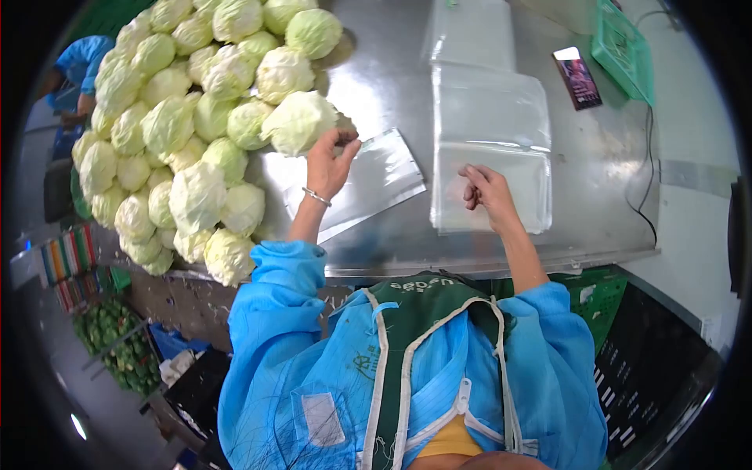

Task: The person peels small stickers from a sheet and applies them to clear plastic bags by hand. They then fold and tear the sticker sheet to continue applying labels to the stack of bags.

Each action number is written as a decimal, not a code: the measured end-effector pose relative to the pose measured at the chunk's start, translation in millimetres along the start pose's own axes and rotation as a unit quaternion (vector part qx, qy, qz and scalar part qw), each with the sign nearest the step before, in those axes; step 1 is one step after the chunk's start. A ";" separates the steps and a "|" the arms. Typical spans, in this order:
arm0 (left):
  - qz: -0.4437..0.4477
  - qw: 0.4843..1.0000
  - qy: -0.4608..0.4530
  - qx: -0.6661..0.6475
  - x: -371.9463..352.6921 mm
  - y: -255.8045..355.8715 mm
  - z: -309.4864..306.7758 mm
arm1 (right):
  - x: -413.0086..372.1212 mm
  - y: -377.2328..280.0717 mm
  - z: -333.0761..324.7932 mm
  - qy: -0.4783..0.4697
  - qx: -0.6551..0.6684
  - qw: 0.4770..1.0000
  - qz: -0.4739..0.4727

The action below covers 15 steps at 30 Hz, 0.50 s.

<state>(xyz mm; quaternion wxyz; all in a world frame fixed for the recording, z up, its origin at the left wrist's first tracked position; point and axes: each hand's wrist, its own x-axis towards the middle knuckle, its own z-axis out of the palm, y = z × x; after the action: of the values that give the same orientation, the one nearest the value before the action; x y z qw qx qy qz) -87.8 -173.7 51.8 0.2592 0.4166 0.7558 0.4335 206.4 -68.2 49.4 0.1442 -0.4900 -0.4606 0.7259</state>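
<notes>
My left hand (327, 166) pinches the upper edge of a clear plastic bag (381, 178) lying at a slant on the metal table, its fingertips right beside a large pale green cabbage (298, 124). That cabbage sits at the right side of a big heap of cabbages (167, 125). Over a stack of flat clear plastic bags (492, 110), my right hand (486, 192) hovers with loosely bent fingers, thumb apart from them and nothing between.
A phone (577, 78) lies on the metal table (595, 172) at the right, near a green plastic basket (623, 51) and a black cable (649, 160). Another person in blue (82, 63) is at the far left. Crates with green produce (117, 345) stand lower left.
</notes>
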 end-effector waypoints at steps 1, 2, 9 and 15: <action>0.004 1.000 0.014 0.020 -11.3 -3.4 -6.5 | 11.1 -4.9 17.1 -0.010 -0.027 1.000 0.011; 0.005 0.999 0.042 0.015 -21.7 -11.0 -9.3 | 23.0 -10.7 33.1 -0.018 -0.054 0.998 0.021; 0.022 0.986 0.044 0.158 -48.9 -40.9 -26.2 | 60.8 -2.6 83.4 -0.076 -0.174 0.981 -0.049; 0.054 0.973 -0.056 0.217 -42.1 -31.5 -33.2 | 5.9 16.6 57.2 -0.109 -0.222 0.959 -0.136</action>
<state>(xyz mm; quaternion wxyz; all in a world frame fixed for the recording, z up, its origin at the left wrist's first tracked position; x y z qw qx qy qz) -103.7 -233.0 41.9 0.1804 0.5265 0.7928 0.2484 159.2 -103.3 38.0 0.0780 -0.3603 -0.6855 0.6279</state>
